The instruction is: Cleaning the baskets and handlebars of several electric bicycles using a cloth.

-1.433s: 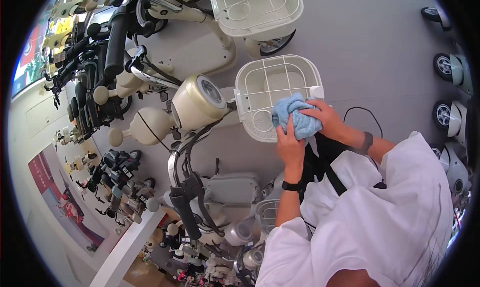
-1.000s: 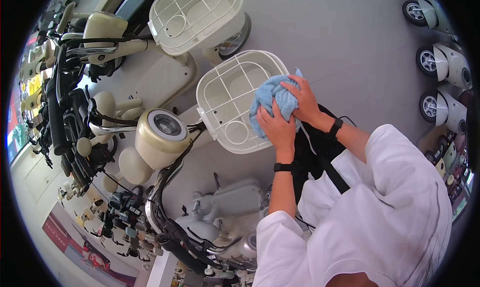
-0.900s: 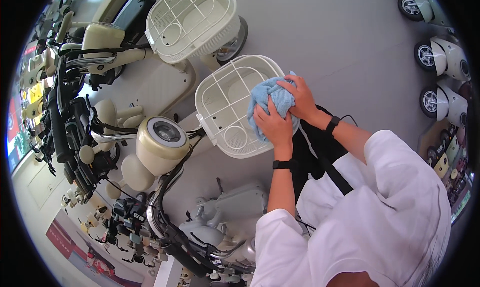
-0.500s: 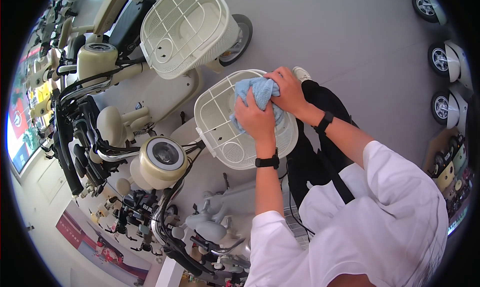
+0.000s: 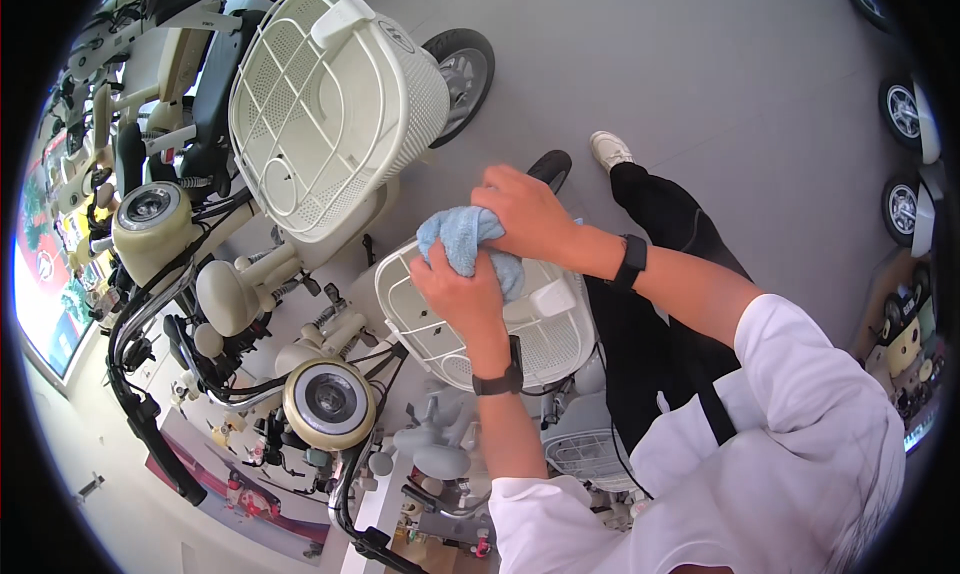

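Observation:
A crumpled light-blue cloth [image 5: 462, 236] is bunched between both hands, above the lidded cream basket [image 5: 550, 344] of a scooter. My left hand [image 5: 462, 299] is closed on the cloth's near side, a dark band around its wrist. Curled over the cloth's far right side is my right hand [image 5: 522, 214], fingers bent into it, also with a dark wristband. The cloth and hands hide part of the basket's wire lid. Whether the cloth touches the lid cannot be told.
Another scooter's cream basket [image 5: 335, 124] stands at the far left, its front wheel [image 5: 465, 84] beyond. A round headlight [image 5: 330, 399] and black handlebar grip [image 5: 165, 459] lie left of my hands. More wheels [image 5: 900, 114] line the right side. My shoe [image 5: 610, 151] rests on grey floor.
Both hands have moved left with the cloth, off the basket's far right part, uncovering a white latch piece on the lid. The view has also shifted, and the neighbouring basket looks larger.

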`<action>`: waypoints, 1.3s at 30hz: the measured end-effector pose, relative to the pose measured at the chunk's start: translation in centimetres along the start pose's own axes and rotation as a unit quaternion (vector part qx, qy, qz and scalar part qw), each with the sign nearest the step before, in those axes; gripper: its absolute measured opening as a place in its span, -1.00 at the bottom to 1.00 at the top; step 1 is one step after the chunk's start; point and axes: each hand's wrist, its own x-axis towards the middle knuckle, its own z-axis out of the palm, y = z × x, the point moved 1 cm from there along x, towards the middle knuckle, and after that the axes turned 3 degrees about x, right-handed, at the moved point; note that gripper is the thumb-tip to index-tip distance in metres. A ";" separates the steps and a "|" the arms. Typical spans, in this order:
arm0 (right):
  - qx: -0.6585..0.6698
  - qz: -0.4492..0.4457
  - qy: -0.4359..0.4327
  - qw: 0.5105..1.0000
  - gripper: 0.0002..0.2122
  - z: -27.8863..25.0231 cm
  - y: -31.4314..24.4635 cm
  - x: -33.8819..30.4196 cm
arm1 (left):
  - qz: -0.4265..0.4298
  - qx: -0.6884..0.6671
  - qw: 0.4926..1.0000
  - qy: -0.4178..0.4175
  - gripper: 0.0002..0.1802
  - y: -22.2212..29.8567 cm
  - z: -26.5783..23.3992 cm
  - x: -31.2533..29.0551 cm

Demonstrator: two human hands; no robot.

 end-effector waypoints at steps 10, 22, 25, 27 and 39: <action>0.088 0.032 0.046 0.995 -0.71 -1.9 -0.1 -5.2 | 0.056 0.013 0.998 -0.025 -0.43 2.1 -1.2 -3.7; 0.005 0.040 -0.312 0.949 -0.76 3.0 -0.9 8.5 | -0.129 -0.019 0.988 -0.080 -0.61 -1.1 -2.4 3.5; 0.039 0.026 -0.296 0.954 -0.75 1.9 0.6 7.1 | -0.127 0.010 0.991 -0.048 -0.57 0.7 -1.8 2.1; 0.047 0.004 -0.217 0.975 -0.75 0.2 1.5 3.9 | -0.101 0.003 0.993 -0.052 -0.57 2.0 -1.8 0.8; 0.088 -0.048 0.089 0.991 -0.67 -2.8 -0.7 -12.6 | 0.052 -0.060 0.997 0.004 -0.34 3.3 -3.2 -10.2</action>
